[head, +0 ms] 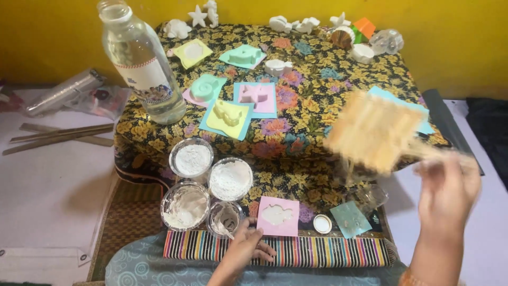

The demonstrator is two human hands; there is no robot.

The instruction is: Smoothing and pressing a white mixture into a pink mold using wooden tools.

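My right hand [447, 193] grips the handle of a woven straw fan [373, 130], which is blurred with motion above the right side of the floral cloth [317, 90]. My left hand [246, 249] rests on the striped mat [317, 251], its fingers touching the edge of a pink mould [278, 215] filled with white plaster. A small clear cup [225, 217] with a spoon in it stands just left of that hand. A teal mould [349, 218] and a small round lid [321, 224] lie to the right of the pink one.
Three clear tubs of white powder [191, 159] [230, 179] [185, 205] stand in front of a large water bottle [143, 63]. Coloured moulds [228, 117] lie on the cloth, white plaster figures [177, 29] along the back. An empty clear cup [370, 197] sits below the fan. Flat sticks [58, 135] lie at the left.
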